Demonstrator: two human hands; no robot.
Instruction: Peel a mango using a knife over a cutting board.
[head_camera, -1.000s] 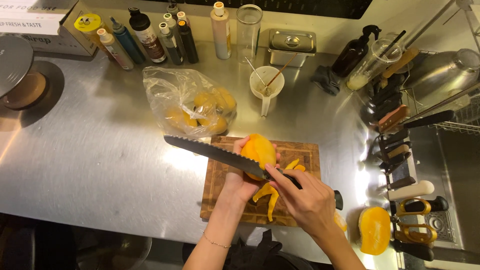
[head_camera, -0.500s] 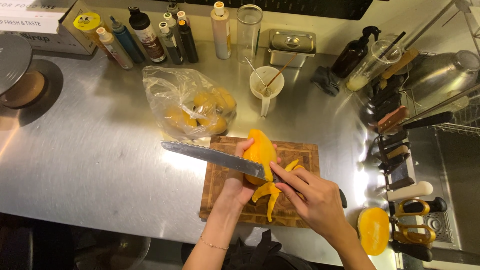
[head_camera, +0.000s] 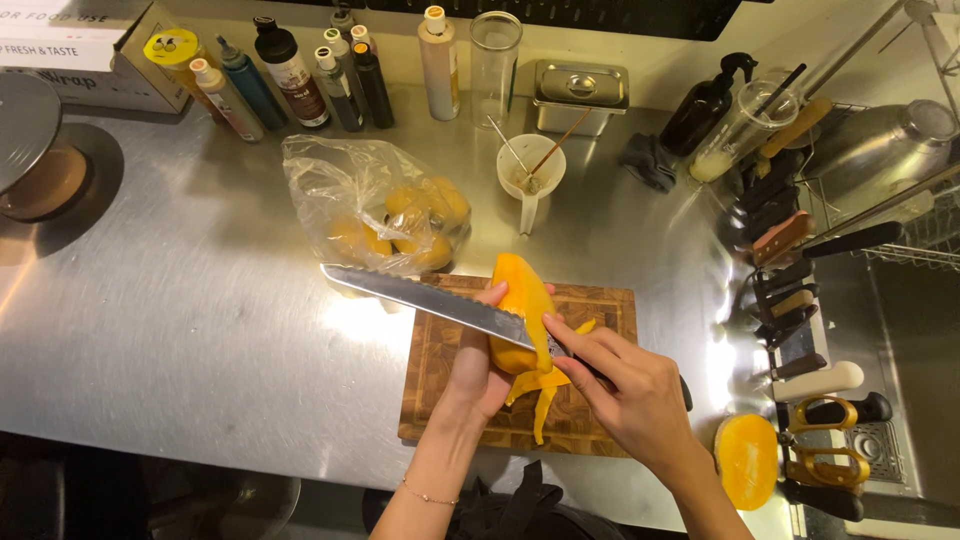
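Right hand, fingers clamped on the serrated knife, blade extending toward 10 o'clock. Left hand, fingers closed around the yellow fruit, held above the wooden cutting board. At 11 o'clock, bagged fruit on the worktop.

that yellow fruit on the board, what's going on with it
A person is peeling it. The left hand holds the yellow fruit over the wooden cutting board, while the right hand draws a long serrated knife along it. Strips of peel hang below. A clear bag of similar fruit sits behind the board.
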